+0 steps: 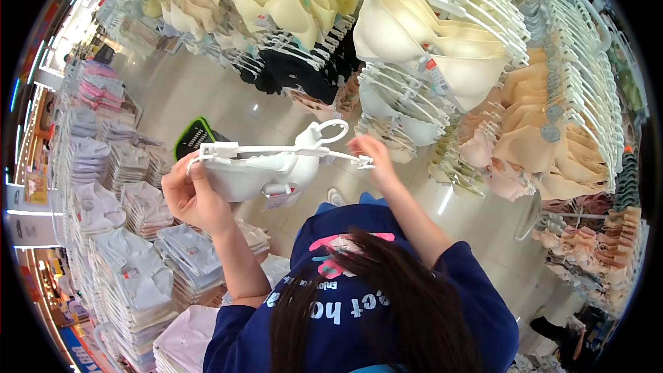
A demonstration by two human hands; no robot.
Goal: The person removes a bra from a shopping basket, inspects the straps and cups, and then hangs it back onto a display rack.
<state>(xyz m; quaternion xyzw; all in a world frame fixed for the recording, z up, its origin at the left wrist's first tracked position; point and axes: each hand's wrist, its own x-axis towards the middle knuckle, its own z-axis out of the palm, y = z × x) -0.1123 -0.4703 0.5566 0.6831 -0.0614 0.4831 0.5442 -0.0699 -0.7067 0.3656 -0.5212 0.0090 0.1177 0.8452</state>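
A white bra (242,176) hangs from a white plastic hanger (266,148) in front of my body, its hook pointing up and to the right. My left hand (193,193) pinches the bra and hanger at the left end. A tag (280,195) dangles below the cups. Close to the hanger's right clip is my right hand (369,155), its fingers bent and partly turned away; whether they touch the clip is unclear.
Racks of hanging bras, cream (400,27), black (311,72) and beige (528,145), stand ahead and to the right. Stacks of folded underwear (131,269) line the left. A black and green basket (193,137) lies beyond my left hand.
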